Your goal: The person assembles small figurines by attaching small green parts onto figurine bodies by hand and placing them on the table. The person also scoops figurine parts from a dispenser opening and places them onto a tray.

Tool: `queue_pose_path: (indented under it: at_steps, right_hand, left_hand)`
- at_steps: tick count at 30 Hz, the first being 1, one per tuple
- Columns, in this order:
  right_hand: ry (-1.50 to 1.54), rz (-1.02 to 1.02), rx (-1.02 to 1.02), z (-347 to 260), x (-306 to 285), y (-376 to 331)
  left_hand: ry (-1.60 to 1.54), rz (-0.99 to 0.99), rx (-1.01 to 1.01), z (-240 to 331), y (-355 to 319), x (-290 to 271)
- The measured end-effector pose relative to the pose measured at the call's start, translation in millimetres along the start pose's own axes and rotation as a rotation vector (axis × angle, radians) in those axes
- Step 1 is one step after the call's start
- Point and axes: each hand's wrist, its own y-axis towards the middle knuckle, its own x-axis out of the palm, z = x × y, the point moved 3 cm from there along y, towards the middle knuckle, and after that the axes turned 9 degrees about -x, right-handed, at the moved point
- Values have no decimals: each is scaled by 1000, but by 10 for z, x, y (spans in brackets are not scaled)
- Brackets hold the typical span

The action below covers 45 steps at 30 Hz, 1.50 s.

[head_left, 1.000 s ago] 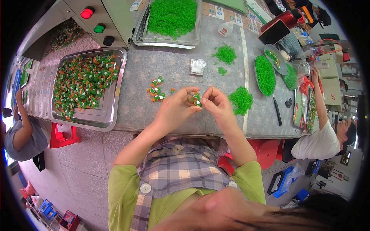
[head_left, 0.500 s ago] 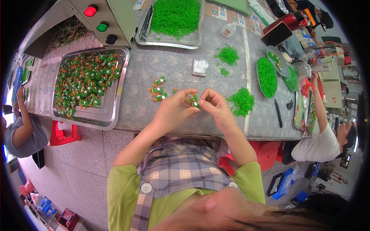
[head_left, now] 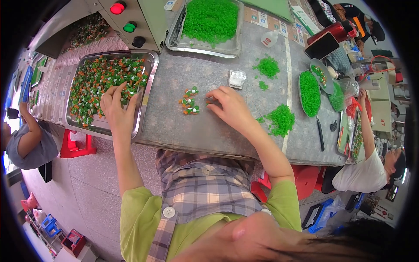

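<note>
My left hand (head_left: 117, 111) reaches over the right part of a steel tray (head_left: 151, 83) heaped with small green, orange and white plastic pieces (head_left: 102, 89). Its fingers are bent but apart, and I see nothing held in them. My right hand (head_left: 231, 109) rests low over the grey tabletop, thumb and fingertips parted; anything small beneath the fingers is hidden. Just left of those fingertips lies a little cluster of the same green, orange and white pieces (head_left: 189, 102). Beyond the right hand sits a small square block with a white top (head_left: 237, 79).
Loose green bits lie in a pile (head_left: 280, 120) to the right, beside an oval dish (head_left: 310, 94) of more. A shallow tray (head_left: 204, 50) of green bits stands at the back. A machine with lit buttons (head_left: 131, 26) stands back left. Co-workers sit on both sides.
My hands have parted from the small green and white piece they held together. The left moved over the steel tray; the right came down by the cluster. The view shifted slightly.
</note>
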Motion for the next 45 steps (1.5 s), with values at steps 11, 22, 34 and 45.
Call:
queue_pose_path:
  at_steps: [11,22,34,45]
  right_hand:
    - [-7,36,-40,42,-278,-191]
    - [28,1194,565,1202,-2054,-2631]
    - [-132,1607,1043,2112,-2576,-4709]
    - [-11,1805,711,1764,-2344,-4210]
  left_hand:
    - [-274,-151,136,496,-75,205]
    - [-375,-555,162,958,-156,707]
    - [-236,-743,84,856,-4,876]
    - [-276,-744,90,862,23,833]
